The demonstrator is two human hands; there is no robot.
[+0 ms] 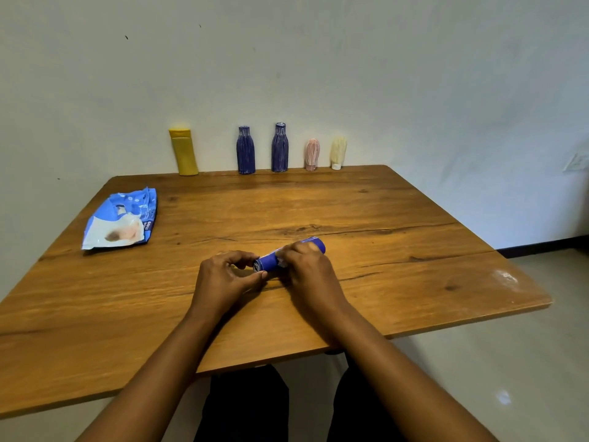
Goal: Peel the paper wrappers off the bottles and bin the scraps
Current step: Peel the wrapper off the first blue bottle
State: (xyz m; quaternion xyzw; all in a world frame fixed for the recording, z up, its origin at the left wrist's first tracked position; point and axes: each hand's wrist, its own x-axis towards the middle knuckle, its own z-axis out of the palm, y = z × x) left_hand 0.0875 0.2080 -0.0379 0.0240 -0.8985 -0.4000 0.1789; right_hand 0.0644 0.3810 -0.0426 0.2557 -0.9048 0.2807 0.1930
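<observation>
Pale wall backed the wooden table [414, 218] where we sat. Near its front middle lay the blue-wrapped bottle [270, 262], on its side and slanted, its round dark end turned toward our left hand [223, 275]. That hand pinched this end between thumb and curled fingers. Our right hand [310, 269] covered the bottle's body with its fingers curled round it, hiding most of the length, so that only the far tip showed past the knuckles. The wrapper was deep blue, with a ragged white patch just beside our right fingers. We could not tell whether the bottle touched the wood.

Along the far edge, against the wall, 5 more bottles stood upright in a row: a flat yellow bottle [184, 153], a shorter dark-blue bottle [245, 150], a taller dark-blue bottle [280, 148], a small pink bottle [312, 154] and a small cream bottle [338, 153]. The last 4 wore streaked, ribbed-looking wrappers. A blue-and-white plastic packet [119, 220] lay flat near the table's left edge, well apart from our hands.
</observation>
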